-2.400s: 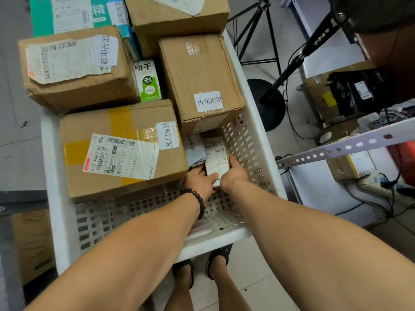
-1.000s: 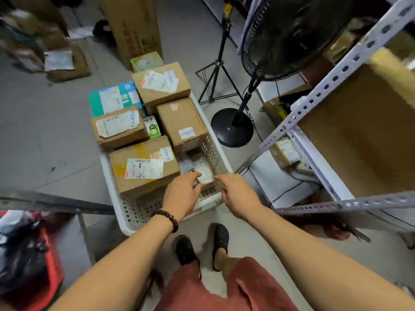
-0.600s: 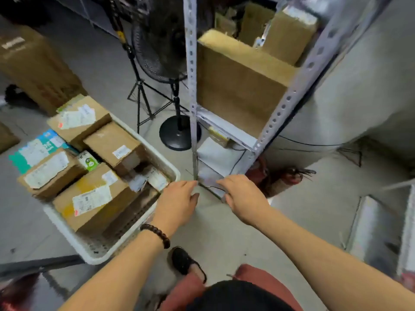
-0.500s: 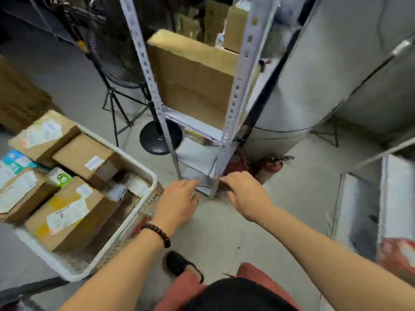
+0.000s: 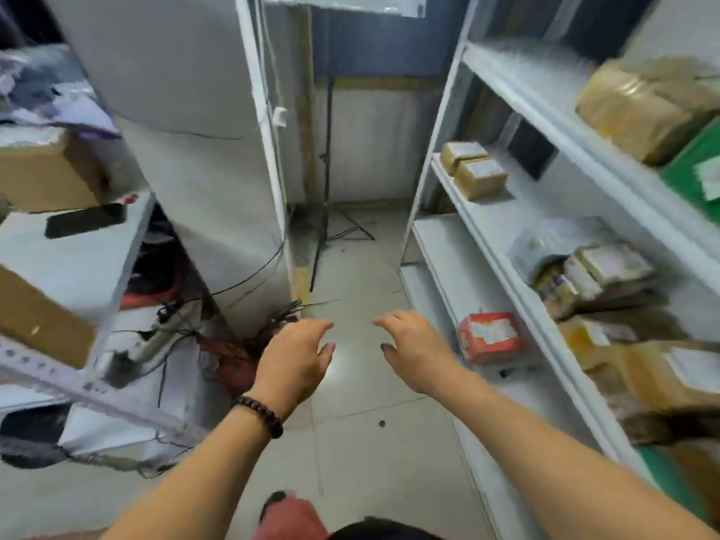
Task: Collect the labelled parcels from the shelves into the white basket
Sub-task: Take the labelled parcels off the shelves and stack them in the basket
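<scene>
Although almost every parcel on the white shelves [image 5: 495, 243] at my right carries a pale label, the view is blurred and I cannot read any writing or brand on them. Nearest to my hands is a red box [image 5: 490, 337] with a white label on its front. It stands on a low shelf, just beside my right hand but not touching it. One shelf higher, at the far end, two small brown boxes [image 5: 473, 171] lie side by side and touch each other. Closer to me on that same shelf is a pile of flat parcels [image 5: 596, 272], and closer still a brown parcel [image 5: 674, 370] with a white label on top. Above them I see a taped brown box [image 5: 639, 107] next to a green box [image 5: 697, 173].

My left hand [image 5: 294, 358], with a dark bead bracelet [image 5: 259, 411] on the wrist, and my right hand [image 5: 417, 352] hover over the grey floor [image 5: 362, 442], near each other but apart. Both have the fingers loosely spread and a little curved, and they hold nothing.
</scene>
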